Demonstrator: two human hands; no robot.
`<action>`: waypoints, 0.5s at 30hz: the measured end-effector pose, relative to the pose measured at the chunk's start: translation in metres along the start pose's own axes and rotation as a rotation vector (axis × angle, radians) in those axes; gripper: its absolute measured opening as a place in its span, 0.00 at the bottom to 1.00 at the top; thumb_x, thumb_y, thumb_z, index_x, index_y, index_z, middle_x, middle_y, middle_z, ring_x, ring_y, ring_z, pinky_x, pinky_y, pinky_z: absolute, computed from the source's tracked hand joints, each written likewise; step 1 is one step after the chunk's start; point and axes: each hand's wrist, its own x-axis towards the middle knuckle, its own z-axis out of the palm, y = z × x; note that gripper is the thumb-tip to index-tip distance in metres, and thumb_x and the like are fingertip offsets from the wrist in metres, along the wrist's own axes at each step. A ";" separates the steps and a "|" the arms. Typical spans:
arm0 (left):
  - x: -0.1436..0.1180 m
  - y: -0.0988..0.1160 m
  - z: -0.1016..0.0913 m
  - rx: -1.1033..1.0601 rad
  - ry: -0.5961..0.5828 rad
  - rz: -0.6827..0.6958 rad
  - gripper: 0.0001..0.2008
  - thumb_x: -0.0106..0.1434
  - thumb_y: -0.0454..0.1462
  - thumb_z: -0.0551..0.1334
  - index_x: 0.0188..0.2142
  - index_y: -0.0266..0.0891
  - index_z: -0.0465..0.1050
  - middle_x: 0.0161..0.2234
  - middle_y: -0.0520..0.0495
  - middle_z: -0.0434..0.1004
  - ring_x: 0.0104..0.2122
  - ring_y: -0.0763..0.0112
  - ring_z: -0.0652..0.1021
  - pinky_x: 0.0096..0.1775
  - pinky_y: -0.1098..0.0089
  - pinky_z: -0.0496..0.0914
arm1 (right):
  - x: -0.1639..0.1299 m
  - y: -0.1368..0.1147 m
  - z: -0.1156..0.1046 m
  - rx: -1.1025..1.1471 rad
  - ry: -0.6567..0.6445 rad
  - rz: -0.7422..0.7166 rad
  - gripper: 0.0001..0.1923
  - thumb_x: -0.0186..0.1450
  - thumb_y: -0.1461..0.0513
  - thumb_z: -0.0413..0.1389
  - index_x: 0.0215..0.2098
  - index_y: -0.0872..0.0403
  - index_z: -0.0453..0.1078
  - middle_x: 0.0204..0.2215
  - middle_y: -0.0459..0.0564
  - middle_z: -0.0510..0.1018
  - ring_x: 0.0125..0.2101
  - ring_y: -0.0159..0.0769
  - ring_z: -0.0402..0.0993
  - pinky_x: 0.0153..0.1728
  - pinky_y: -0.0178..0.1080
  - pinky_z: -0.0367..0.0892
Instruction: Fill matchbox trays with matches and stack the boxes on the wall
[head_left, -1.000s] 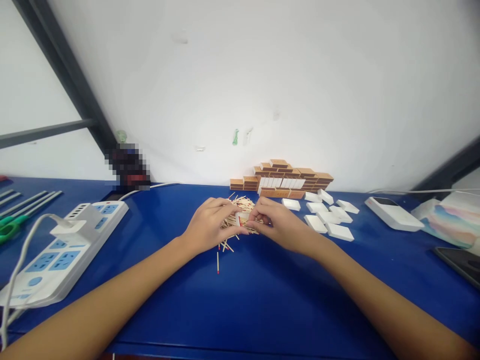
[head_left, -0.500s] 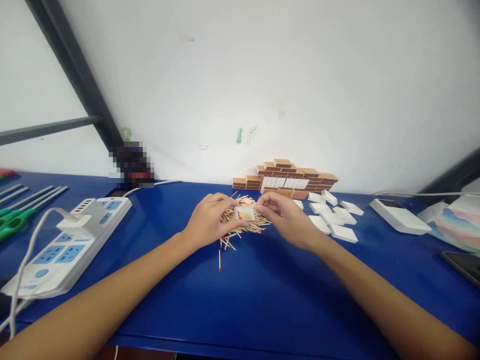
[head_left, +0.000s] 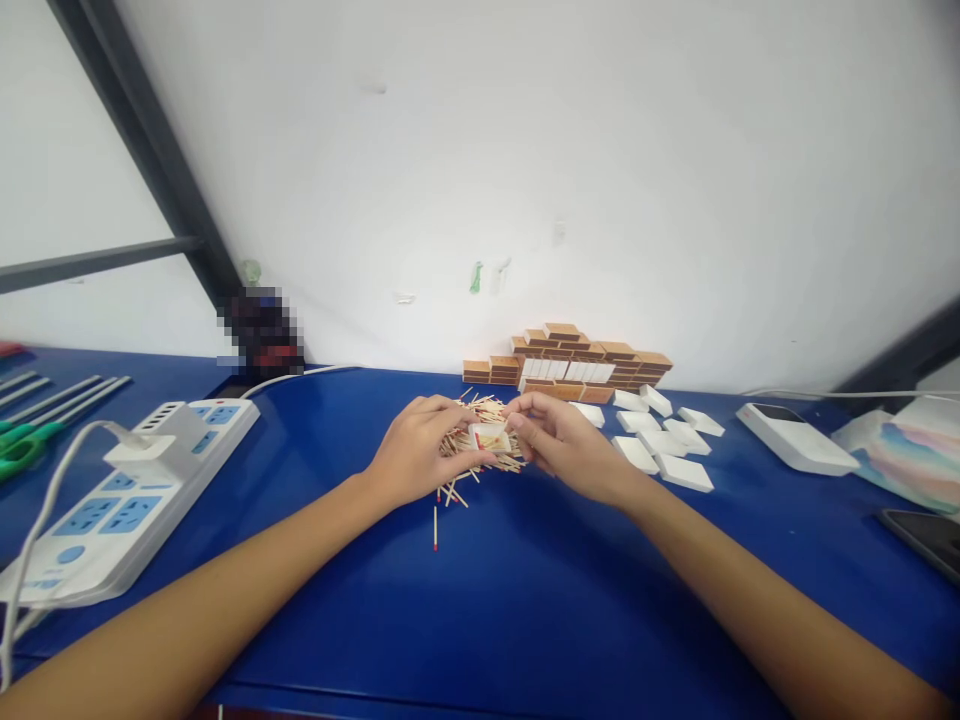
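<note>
My left hand [head_left: 416,450] grips a small white matchbox tray [head_left: 488,427] between thumb and fingers. Some red-tipped matches lie inside the tray. My right hand [head_left: 571,440] is at the tray's right end, thumb and fingertips pinched together; what is between them is too small to make out. Beneath and around both hands spreads a loose heap of wooden matches [head_left: 511,464], partly hidden by the fingers. One single match [head_left: 435,528] lies apart, toward me.
Brown matchboxes [head_left: 619,352] are stacked against the wall, with white pieces [head_left: 566,370] standing among them. Several white box-like pieces [head_left: 684,472] lie right of my hands. A power strip [head_left: 150,500] and green-handled scissors [head_left: 22,450] are left; a white device [head_left: 799,440] and dark phone [head_left: 926,540] are right.
My right hand's fingers have shifted slightly left, closer over the tray's right end. The tray tilts a little differently, and the whole view has shifted slightly.
</note>
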 end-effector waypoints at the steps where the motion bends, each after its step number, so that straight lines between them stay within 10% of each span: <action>1: 0.000 0.000 0.000 -0.004 -0.001 -0.003 0.23 0.63 0.55 0.71 0.47 0.41 0.77 0.42 0.43 0.83 0.41 0.60 0.82 0.44 0.57 0.75 | 0.001 0.001 0.000 0.042 0.011 0.023 0.16 0.72 0.48 0.57 0.44 0.51 0.67 0.23 0.40 0.70 0.20 0.29 0.62 0.19 0.35 0.57; 15: 0.005 0.007 -0.004 -0.186 0.090 -0.185 0.20 0.61 0.51 0.74 0.46 0.43 0.78 0.40 0.46 0.85 0.40 0.62 0.83 0.44 0.57 0.78 | 0.000 0.008 0.020 0.253 0.187 0.048 0.17 0.64 0.50 0.65 0.44 0.51 0.74 0.29 0.45 0.76 0.21 0.27 0.59 0.21 0.36 0.55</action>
